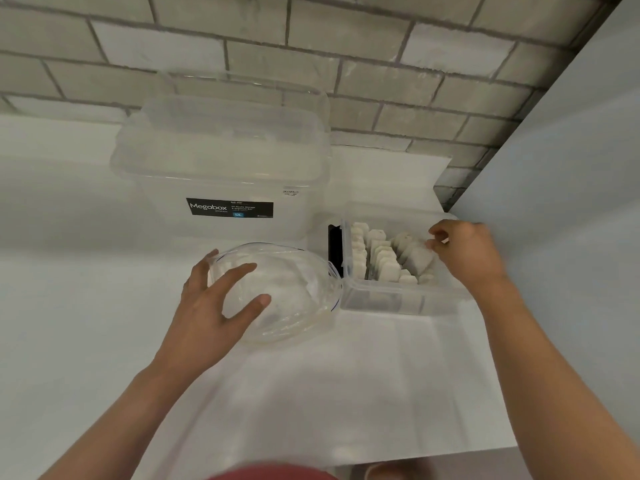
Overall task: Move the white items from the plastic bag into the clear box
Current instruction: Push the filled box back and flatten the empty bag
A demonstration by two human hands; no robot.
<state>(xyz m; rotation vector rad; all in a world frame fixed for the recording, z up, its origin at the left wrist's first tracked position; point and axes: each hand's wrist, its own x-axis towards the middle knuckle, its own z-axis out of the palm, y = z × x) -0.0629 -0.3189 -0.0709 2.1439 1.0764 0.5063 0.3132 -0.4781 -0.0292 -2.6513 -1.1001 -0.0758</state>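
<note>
A clear plastic bag [294, 299] lies on the white counter, its mouth facing right. My left hand [214, 303] rests on the bag's left side with fingers spread. Just right of the bag stands a small clear box [381, 299], holding several white items [384, 261] set on edge in rows. My right hand [467, 251] hovers over the box's right side, fingertips pinching one white item [420, 258] at the top of the pile. Whether any white items lie inside the bag is hard to tell through the plastic.
A large clear Megabox storage bin [225, 174] with its lid on stands behind the bag against the brick wall [346, 46]. A grey wall panel [571, 168] closes off the right. The counter's front edge [433, 459] runs along the lower right.
</note>
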